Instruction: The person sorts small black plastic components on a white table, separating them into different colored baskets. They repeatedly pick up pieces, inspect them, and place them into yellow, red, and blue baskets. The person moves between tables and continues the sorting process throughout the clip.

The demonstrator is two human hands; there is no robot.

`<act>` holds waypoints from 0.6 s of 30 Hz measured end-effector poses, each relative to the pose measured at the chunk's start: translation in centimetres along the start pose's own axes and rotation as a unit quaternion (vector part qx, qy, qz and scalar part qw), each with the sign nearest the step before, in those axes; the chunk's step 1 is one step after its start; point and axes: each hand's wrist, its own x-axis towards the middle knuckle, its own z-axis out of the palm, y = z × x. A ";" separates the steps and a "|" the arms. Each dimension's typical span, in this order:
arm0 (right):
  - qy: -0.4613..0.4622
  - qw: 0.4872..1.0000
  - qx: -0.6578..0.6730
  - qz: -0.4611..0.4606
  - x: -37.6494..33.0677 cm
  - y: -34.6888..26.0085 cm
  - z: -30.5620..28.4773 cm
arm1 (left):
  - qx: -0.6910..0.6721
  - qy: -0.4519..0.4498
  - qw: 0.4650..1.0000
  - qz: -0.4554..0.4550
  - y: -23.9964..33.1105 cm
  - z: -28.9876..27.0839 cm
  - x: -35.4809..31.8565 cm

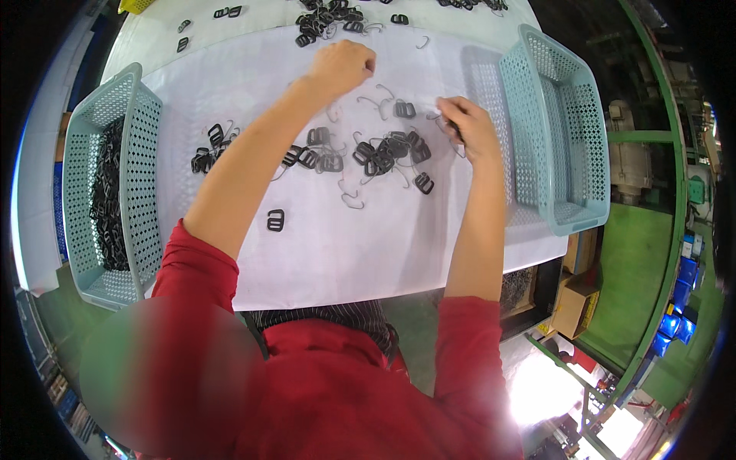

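Observation:
My left hand is closed over the far middle of the white-covered table, just nearer than a heap of black buckles and wire hooks. Its fingers hide whatever they may hold. To the right, my right hand is pinched on a thin wire hook, with a dark piece partly hidden in its fingers. Between my arms lies a pile of black slotted buckles mixed with wire hooks. One buckle and loose wire hooks lie between the hands. A lone buckle rests nearer my body.
At the left edge a pale blue perforated basket holds many black pieces. Another such basket stands at the right, its inside showing bare. More buckles lie beside my left forearm. A cardboard box sits below the table's right side.

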 end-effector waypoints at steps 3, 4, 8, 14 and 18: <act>0.040 0.947 -0.318 -0.028 1.2 -0.7 3.6 | -0.188 -0.007 0.977 -0.100 -0.7 -2.0 -0.9; 0.059 0.912 -0.402 -0.053 1.1 -0.8 4.7 | -0.279 -0.006 0.949 -0.147 -0.9 -2.5 -1.5; -0.023 0.974 -0.223 -0.038 0.5 -2.2 4.3 | -0.436 0.009 0.887 -0.152 -2.1 -4.1 -5.2; -0.093 0.984 0.153 0.009 -1.8 -1.0 1.4 | -0.055 -0.006 0.992 -0.115 0.2 -1.5 -11.9; -0.086 0.959 0.269 -0.008 0.2 -1.2 5.4 | -0.256 -0.057 0.940 -0.217 0.5 -3.7 -13.2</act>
